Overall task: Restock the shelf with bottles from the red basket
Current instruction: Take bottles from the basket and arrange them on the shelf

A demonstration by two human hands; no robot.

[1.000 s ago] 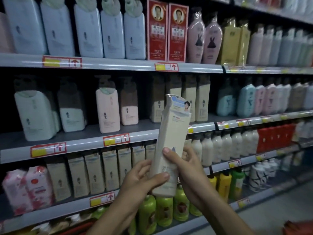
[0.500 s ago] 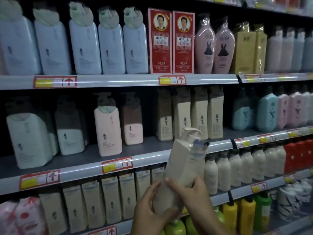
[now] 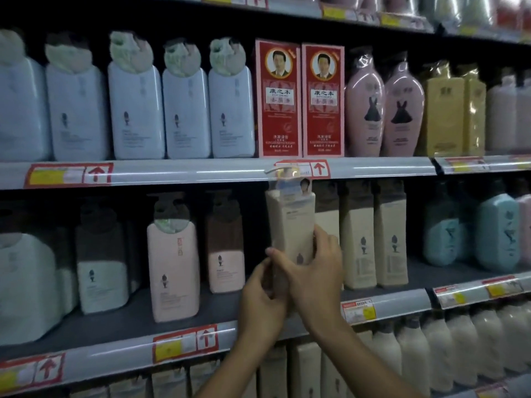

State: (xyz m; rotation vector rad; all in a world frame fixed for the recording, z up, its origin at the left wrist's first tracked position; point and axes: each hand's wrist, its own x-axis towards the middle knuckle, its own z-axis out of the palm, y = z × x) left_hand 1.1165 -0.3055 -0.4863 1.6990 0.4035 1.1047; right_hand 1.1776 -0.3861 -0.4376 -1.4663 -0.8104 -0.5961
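Observation:
I hold a tall cream pump bottle upright in both hands, at the front of the middle shelf. My left hand grips its lower left side. My right hand wraps round its lower right side, thumb across the front. The pump head reaches up to the price rail of the shelf above. Matching cream bottles stand in a row just to its right. The red basket is out of view.
A pink bottle and a brown-and-pink bottle stand to the left, with a gap of bare shelf between them and my hands. Red boxes and pale blue bottles fill the shelf above. Beige bottles line the shelf below.
Both hands have lifted the cream bottle from chest height up and into the middle shelf, turning it upright beside the matching bottles. The view has tilted upward.

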